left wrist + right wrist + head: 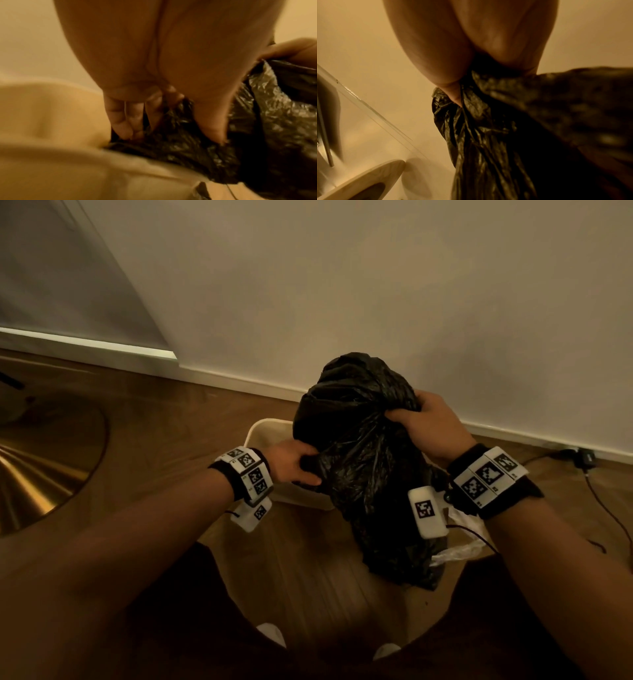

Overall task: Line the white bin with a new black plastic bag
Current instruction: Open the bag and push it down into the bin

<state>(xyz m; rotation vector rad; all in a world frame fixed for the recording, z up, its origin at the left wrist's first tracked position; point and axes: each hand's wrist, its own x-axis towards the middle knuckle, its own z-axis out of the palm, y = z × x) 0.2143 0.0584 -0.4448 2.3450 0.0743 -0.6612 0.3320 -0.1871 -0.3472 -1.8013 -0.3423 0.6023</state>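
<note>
A crumpled black plastic bag hangs in front of me over the white bin, which stands on the wooden floor by the wall. My left hand grips the bag's left edge just above the bin's rim, fingers curled into the plastic. My right hand holds a bunched fold near the bag's top, higher up. The wrist view shows the black bag gathered in that fist. The bin is mostly hidden behind the bag.
A clear plastic bag lies on the floor at the right behind the black one. A round brass-coloured base sits at the left. A black cable and adapter lie by the skirting at the right. My feet are below.
</note>
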